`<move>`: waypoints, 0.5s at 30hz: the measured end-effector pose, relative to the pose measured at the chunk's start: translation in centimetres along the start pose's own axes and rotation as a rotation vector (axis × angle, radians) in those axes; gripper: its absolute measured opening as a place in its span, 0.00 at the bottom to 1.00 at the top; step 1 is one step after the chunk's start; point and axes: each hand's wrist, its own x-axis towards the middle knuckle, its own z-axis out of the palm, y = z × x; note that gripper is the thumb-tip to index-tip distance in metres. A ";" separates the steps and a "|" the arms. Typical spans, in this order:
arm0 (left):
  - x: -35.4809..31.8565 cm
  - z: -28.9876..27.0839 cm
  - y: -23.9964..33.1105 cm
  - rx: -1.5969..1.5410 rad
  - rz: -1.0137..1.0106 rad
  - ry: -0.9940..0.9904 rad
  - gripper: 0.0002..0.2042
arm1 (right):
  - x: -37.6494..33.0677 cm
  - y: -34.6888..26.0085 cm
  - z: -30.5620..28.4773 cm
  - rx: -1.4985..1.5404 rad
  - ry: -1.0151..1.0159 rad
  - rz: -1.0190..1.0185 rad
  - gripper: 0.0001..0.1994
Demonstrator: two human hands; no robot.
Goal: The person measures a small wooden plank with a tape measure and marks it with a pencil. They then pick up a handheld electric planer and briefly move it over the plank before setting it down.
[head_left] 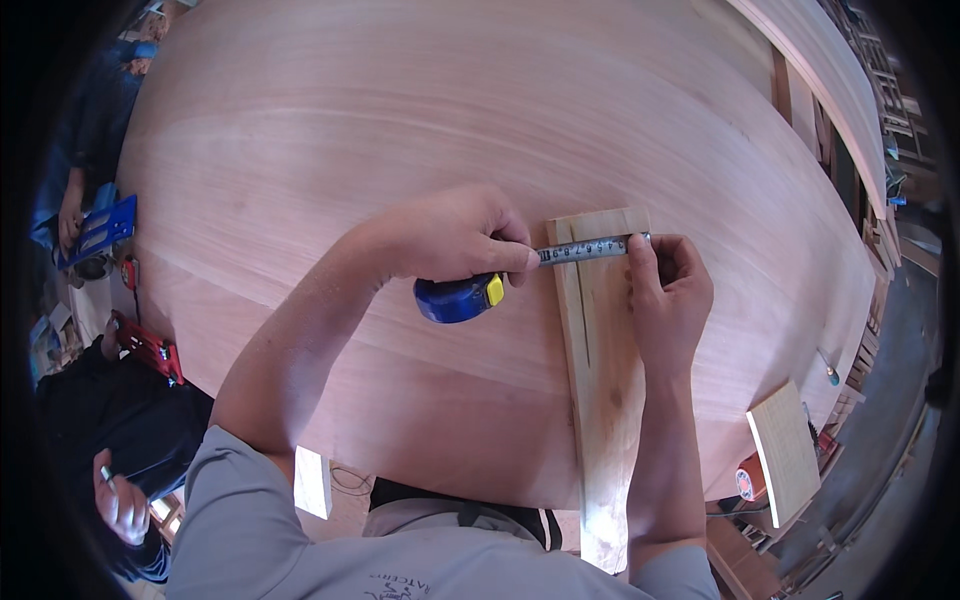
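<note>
A blue and yellow tape measure [458, 297] is gripped in the left hand [455, 240], the fingers being curled over its case and the thumb pressed on the blade where it leaves the housing. The metal blade [585, 250] is drawn rightward across a narrow wooden board [600, 400], near that board's far end. The blade's hook end is pinned at the board's right edge by the right hand [670, 295], whose thumb and forefinger are pinched together on it. The board is laid lengthwise toward the person on a large plywood sheet [400, 120], its near end projecting past the sheet's front edge. The step in hand is judged to be the measuring of the board's width, with the blade held flat and roughly square to the board's long edges. For the next move, the blade is to be kept taut and unshifted while the value at the left edge is read; a marking tool would be required, and none is seen in either hand. A co-worker's hand [120, 500] holding a pen-like object is visible at lower left, well apart.
</note>
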 end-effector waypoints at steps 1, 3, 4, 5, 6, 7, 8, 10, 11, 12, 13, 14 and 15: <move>0.2 0.1 -0.5 0.003 0.020 0.000 0.12 | 0.0 0.1 -0.1 0.022 -0.005 0.015 0.08; 0.1 0.5 -1.7 -0.016 0.046 0.024 0.13 | -0.3 0.4 -0.4 0.006 0.060 -0.109 0.09; -0.1 0.7 -2.2 -0.025 0.060 0.035 0.13 | -0.5 0.8 -0.7 -0.002 0.093 -0.171 0.09; -0.2 1.1 -2.5 -0.037 0.058 0.040 0.13 | -0.8 1.4 -1.4 -0.026 0.105 -0.215 0.12; -0.5 1.5 -2.9 -0.052 0.054 0.051 0.13 | -1.0 1.9 -1.8 -0.059 0.122 -0.221 0.12; -0.7 1.7 -3.1 -0.067 0.051 0.061 0.13 | -1.3 2.2 -2.2 -0.092 0.140 -0.227 0.12; -0.8 1.7 -3.2 -0.053 0.047 0.026 0.14 | -1.5 2.4 -2.5 -0.126 0.158 -0.233 0.12; -0.8 1.8 -3.0 -0.028 0.039 -0.046 0.14 | -1.8 2.4 -2.5 -0.129 0.145 -0.251 0.13; -0.7 1.8 -2.9 0.002 0.041 -0.052 0.15 | -1.9 2.1 -2.3 -0.140 0.133 -0.274 0.13; -0.5 1.6 -2.7 0.037 0.044 -0.061 0.15 | -2.0 1.9 -2.2 -0.149 0.126 -0.295 0.13; -0.3 1.4 -2.5 0.072 0.046 -0.069 0.15 | -1.8 1.9 -1.9 -0.168 0.105 -0.345 0.14; -0.3 1.2 -2.3 0.072 0.049 -0.076 0.15 | -1.5 2.1 -1.6 -0.187 0.083 -0.395 0.14; -0.2 0.8 -2.0 0.072 0.053 -0.082 0.16 | -1.1 2.3 -1.3 -0.206 0.062 -0.445 0.14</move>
